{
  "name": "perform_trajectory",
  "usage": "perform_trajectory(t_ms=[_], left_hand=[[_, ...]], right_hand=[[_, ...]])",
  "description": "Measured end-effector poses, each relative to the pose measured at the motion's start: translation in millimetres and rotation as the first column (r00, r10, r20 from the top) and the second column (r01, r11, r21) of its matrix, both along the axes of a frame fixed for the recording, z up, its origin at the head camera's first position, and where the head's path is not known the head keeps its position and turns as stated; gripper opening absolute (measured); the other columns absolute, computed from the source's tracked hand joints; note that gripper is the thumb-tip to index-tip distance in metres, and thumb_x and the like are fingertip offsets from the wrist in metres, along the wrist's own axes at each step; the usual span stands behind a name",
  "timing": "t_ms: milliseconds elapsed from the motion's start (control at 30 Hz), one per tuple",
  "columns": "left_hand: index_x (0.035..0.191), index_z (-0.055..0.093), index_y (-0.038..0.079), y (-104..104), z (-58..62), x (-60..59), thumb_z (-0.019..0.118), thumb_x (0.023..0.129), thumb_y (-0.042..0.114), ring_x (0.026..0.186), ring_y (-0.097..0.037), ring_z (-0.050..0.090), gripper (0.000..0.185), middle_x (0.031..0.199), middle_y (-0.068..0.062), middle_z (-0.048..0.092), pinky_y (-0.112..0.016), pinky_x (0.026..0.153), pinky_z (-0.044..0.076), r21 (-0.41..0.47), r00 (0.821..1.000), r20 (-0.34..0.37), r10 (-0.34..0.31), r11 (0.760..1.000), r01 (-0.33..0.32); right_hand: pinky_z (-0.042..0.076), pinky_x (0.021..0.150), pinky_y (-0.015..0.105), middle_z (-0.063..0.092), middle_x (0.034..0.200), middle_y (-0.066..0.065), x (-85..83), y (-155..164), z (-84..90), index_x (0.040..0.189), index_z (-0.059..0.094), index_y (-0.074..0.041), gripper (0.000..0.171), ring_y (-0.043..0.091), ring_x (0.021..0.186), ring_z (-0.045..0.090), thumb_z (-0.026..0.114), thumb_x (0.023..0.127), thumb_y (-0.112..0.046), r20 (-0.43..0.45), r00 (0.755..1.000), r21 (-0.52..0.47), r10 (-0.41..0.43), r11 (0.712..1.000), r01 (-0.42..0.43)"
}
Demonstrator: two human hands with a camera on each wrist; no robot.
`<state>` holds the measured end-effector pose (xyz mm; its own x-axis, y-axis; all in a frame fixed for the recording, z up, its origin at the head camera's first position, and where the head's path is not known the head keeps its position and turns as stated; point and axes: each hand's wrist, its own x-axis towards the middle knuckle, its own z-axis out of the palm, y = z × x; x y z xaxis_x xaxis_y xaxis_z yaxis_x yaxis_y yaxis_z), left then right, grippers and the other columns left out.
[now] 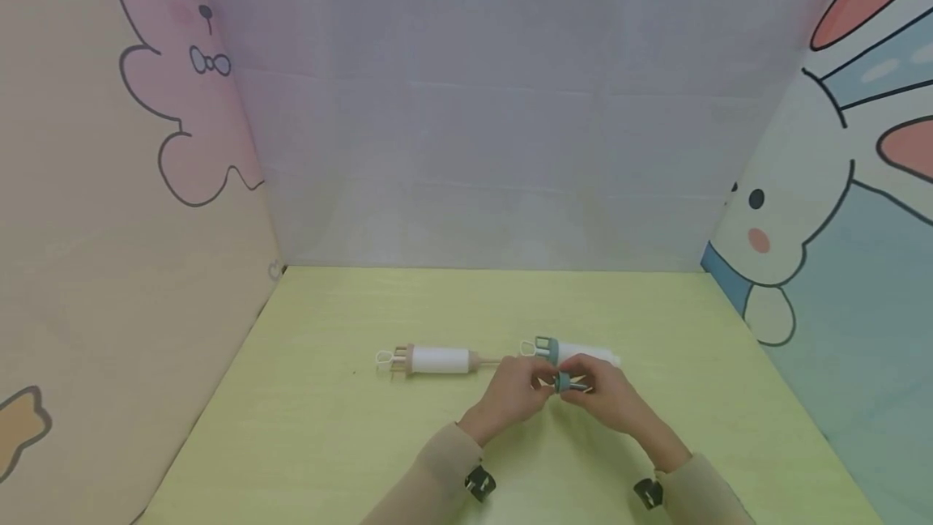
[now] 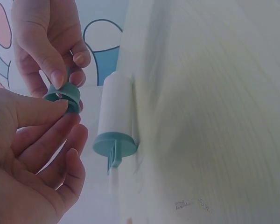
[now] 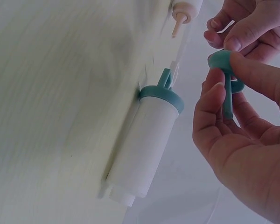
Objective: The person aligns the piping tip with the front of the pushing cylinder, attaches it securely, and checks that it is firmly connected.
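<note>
My left hand (image 1: 512,392) and right hand (image 1: 611,397) meet over the table around a small teal cap with a thin nozzle (image 1: 563,382). In the left wrist view, the left thumb and fingers pinch the rim at the cap's open end (image 2: 70,91). The right hand's fingertips grip its other side; in the right wrist view the narrow stem (image 3: 228,100) points down past the right fingers. A teal ring-shaped part shows behind that stem. Just beyond the hands lies a white syringe-like tube with a teal collar (image 3: 142,144), its threaded end bare.
Left of the hands, a second white syringe-like tube (image 1: 440,360) with beige ends and a beige nozzle lies on the pale yellow table (image 1: 328,444). A white cloth wall (image 1: 452,120) stands at the back, with cartoon-printed panels at both sides.
</note>
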<state>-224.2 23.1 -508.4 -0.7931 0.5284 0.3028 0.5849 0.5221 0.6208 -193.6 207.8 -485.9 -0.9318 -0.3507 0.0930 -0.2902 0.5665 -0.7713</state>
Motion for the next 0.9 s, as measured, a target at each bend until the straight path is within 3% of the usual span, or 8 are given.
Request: perform_trajectory(t_ms=[233,733,900], left_hand=[[0.096,0.073,0.014,0.5,-2.3,-2.6,0.069,0.076,0.002,0.065,0.004,0.057,0.024,0.083,0.007,0.072,-0.009,0.06,0.043,0.046,1.0,0.016,0.007,0.999,-0.008],[0.088,0.075,0.017,1.8,-5.9,-3.8,0.072,0.08,0.019,0.062,0.008,0.054,0.008,0.078,0.011,0.071,-0.009,0.057,0.042,0.103,0.998,0.035,0.056,0.993,-0.06],[0.083,0.075,0.018,2.1,-9.1,-5.0,0.072,0.081,0.019,0.06,0.006,0.05,0.004,0.076,0.013,0.069,-0.011,0.055,0.04,0.128,0.998,0.035,0.047,0.99,-0.051]], right_hand=[[0.052,0.075,0.023,0.064,0.105,0.008,-1.4,0.8,-1.2,0.106,0.061,-0.007,0.024,0.026,0.094,0.064,0.069,0.083,-0.009,-0.005,1.0,0.008,-0.013,1.0,0.013],[0.053,0.074,0.027,0.064,0.105,0.005,-3.3,0.4,-4.5,0.106,0.061,-0.009,0.025,0.025,0.093,0.063,0.069,0.083,-0.012,-0.002,1.0,-0.007,-0.017,1.0,0.017],[0.052,0.073,0.026,0.064,0.106,0.005,-2.3,-0.3,-4.4,0.107,0.061,-0.011,0.025,0.022,0.089,0.064,0.07,0.084,-0.014,0.005,1.0,-0.008,-0.015,1.0,0.015]])
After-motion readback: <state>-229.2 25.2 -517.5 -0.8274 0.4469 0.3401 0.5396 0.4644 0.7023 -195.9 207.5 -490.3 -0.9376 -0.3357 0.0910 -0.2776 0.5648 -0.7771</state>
